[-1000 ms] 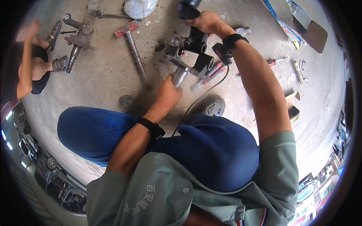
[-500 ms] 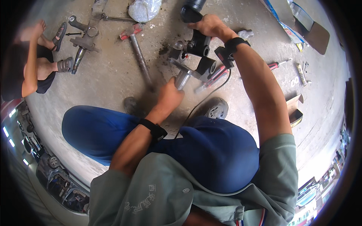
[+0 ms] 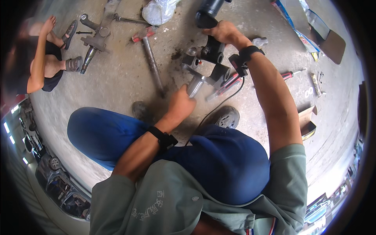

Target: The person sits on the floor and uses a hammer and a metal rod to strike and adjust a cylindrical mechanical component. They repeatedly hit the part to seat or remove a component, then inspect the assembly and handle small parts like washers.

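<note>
A steering knuckle [image 3: 215, 53] with a bright metal spindle [image 3: 194, 85] and black bosses is in front of me, tilted above the concrete floor or touching it; I cannot tell which. My left hand [image 3: 181, 103] is closed around the end of the spindle. At the far side my right hand [image 3: 225, 32] is closed over the knuckle's black upper part, its fingertips mostly hidden. Just beyond that hand lies a thick black cylinder [image 3: 206, 17]. A dark device with a cable [image 3: 239, 64] hangs at my right wrist.
Left of the knuckle lies a red-headed hammer [image 3: 150, 55]. Farther left are a worn knuckle [image 3: 96, 41] and a seated person's sandalled foot [image 3: 73, 64]. A clear plastic bag [image 3: 159, 11] sits behind. To the right are screwdrivers [image 3: 288, 75], small parts [image 3: 315, 84] and an open carton [image 3: 307, 123].
The whole view has shifted slightly, so the floor things sit a little farther right in the picture. Both hands keep their hold on the knuckle.
</note>
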A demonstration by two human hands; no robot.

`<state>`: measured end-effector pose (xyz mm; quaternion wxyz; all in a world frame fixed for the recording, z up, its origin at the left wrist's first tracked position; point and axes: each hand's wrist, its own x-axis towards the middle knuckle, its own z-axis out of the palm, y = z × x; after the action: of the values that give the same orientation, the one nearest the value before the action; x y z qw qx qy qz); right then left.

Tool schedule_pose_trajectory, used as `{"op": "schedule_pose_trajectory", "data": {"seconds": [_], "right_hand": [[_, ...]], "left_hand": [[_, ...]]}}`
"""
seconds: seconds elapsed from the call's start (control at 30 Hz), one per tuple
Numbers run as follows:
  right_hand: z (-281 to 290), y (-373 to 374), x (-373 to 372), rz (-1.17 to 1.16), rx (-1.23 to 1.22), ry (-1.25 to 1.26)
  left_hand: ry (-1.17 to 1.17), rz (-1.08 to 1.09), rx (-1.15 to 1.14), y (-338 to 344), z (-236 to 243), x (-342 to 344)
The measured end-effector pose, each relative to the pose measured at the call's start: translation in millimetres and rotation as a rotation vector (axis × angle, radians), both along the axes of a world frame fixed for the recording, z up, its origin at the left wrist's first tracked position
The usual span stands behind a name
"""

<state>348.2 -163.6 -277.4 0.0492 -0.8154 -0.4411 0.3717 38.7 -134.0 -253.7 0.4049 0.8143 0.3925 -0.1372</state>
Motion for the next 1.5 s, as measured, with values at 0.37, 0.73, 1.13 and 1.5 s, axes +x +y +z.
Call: {"op": "schedule_pose_trajectory", "data": {"seconds": [0.37,0.73,1.13,1.5], "right_hand": [[-8.4,-6.6,1.8,0.024,0.061,-0.082],[8.4,-8.6,3.3,-0.285,0.12,0.209],[17.2,-172.2,-76.8,-0.861,0.431,0.514],[12.6,-162.0,-174.4,-1.086,0.473,0.876]], "left_hand": [[-0.024,-0.022,-0.006,1.8,-8.1,-2.4],[0.217,-0.07,-0.16,-9.9,13.9,-40.8],[0.29,0.542,-1.052,4.9,83.1,-8.4],[0.385,0.488,-1.314,13.2,103.5,0.4]]}}
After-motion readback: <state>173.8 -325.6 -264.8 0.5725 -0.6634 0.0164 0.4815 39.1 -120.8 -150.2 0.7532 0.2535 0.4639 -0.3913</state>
